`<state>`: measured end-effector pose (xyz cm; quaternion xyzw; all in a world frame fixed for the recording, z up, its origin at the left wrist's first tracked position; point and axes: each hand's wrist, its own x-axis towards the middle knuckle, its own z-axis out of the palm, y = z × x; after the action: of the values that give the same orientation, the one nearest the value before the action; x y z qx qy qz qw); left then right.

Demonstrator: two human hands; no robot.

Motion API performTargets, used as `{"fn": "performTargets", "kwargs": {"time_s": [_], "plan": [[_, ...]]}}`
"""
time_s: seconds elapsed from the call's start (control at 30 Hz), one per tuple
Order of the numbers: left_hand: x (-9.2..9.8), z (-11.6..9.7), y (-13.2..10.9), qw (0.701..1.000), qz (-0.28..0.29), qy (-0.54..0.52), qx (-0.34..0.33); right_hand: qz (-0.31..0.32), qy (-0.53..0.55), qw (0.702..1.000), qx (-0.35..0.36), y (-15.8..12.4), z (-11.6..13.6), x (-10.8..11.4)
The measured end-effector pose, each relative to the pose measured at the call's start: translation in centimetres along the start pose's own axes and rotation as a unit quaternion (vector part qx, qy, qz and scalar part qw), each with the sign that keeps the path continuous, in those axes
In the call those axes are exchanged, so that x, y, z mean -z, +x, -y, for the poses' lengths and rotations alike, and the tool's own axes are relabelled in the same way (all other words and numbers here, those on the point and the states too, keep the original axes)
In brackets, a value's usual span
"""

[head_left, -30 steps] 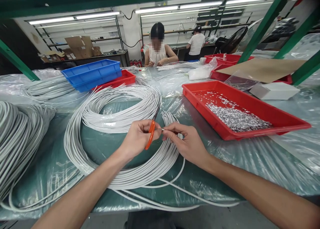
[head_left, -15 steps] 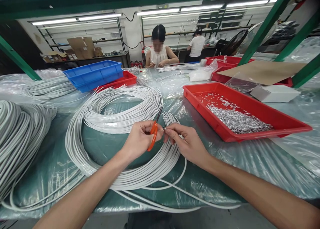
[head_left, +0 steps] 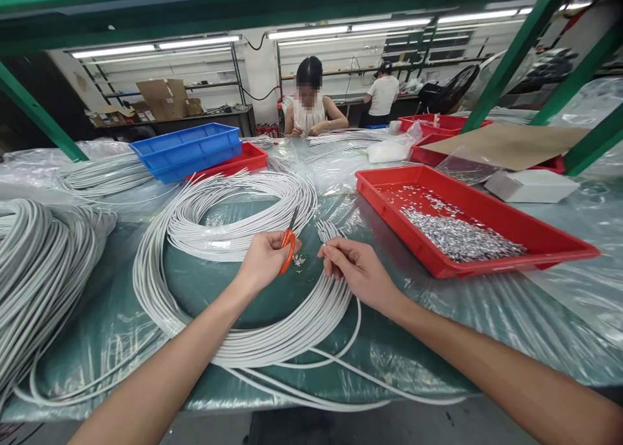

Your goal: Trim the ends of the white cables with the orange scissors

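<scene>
My left hand [head_left: 265, 260] is closed round a pair of orange-handled scissors [head_left: 288, 250], whose dark blades point up and away over the cable coil. Beneath them, a few small silvery scraps [head_left: 298, 261] lie on the table. My right hand [head_left: 357, 270] has its thumb and fingers pinched together beside the dark-tipped ends of a bundle of white cables [head_left: 287, 341]. What sits between those fingertips is too small to make out. The bundle curves in a large loop under my left forearm, and a second coil of white cable [head_left: 233, 237] lies behind it.
A red tray [head_left: 413, 253] of small silvery pieces stands at the right. Thick grey-white cable coils [head_left: 48, 289] lie left. A blue bin [head_left: 189, 150] rests on a red tray behind. Green posts [head_left: 506, 62] frame the bench, and a person [head_left: 309, 111] works opposite.
My left hand has drawn the scissors left, away from my right hand, uncovering the silvery scraps. My right hand stays by the cable ends. The view has shifted slightly.
</scene>
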<state>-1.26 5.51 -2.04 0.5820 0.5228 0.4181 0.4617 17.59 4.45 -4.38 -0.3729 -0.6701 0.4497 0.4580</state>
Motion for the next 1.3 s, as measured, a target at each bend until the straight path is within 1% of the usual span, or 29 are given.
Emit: {"fn": "performTargets", "kwargs": {"time_s": [0.1, 0.2, 0.27, 0.33, 0.4, 0.47, 0.53, 0.63, 0.8, 0.97, 1.23, 1.3], "plan": [[0.1, 0.0, 0.1, 1.0, -0.004, -0.003, -0.006, -0.005, -0.008, 1.0, 0.001, 0.0, -0.1, 0.0], [0.2, -0.1, 0.1, 1.0, -0.013, -0.001, 0.002, -0.008, -0.009, 1.0, -0.004, 0.1, -0.1, -0.1], [0.2, -0.2, -0.1, 1.0, -0.009, 0.006, -0.006, -0.006, -0.003, 1.0, -0.013, 0.1, 0.0, -0.1], [0.0, -0.2, -0.4, 0.999, 0.011, 0.029, -0.041, -0.004, 0.007, 1.0, -0.019, 0.0, 0.1, -0.1], [-0.1, -0.2, -0.7, 0.994, 0.048, 0.067, -0.078, -0.003, 0.019, 1.0, -0.018, 0.0, 0.3, -0.1], [-0.3, -0.2, -1.1, 0.985, 0.085, 0.112, -0.101, -0.009, 0.031, 0.999, -0.01, 0.0, 0.5, 0.0], [-0.4, -0.2, -1.4, 0.976, 0.108, 0.154, -0.114, -0.02, 0.043, 0.999, -0.001, 0.1, 0.6, 0.1], [-0.4, -0.1, -1.5, 0.967, 0.119, 0.191, -0.12, -0.038, 0.058, 0.997, 0.014, 0.1, 0.6, 0.3], [-0.3, 0.2, -1.3, 0.962, 0.131, 0.209, -0.118, -0.046, 0.067, 0.996, 0.019, -0.1, 0.7, 0.2], [-0.3, 0.3, -1.4, 0.961, 0.154, 0.196, -0.119, -0.047, 0.053, 0.997, 0.024, -0.2, 0.8, 0.2], [-0.4, -0.8, -1.6, 0.97, 0.204, 0.107, -0.076, -0.042, 0.032, 0.998, 0.038, 0.0, 1.0, 0.6], [-0.4, -0.8, -1.6, 0.97, 0.214, 0.09, -0.074, -0.04, 0.033, 0.998, 0.039, 0.0, 1.1, 0.7]]}}
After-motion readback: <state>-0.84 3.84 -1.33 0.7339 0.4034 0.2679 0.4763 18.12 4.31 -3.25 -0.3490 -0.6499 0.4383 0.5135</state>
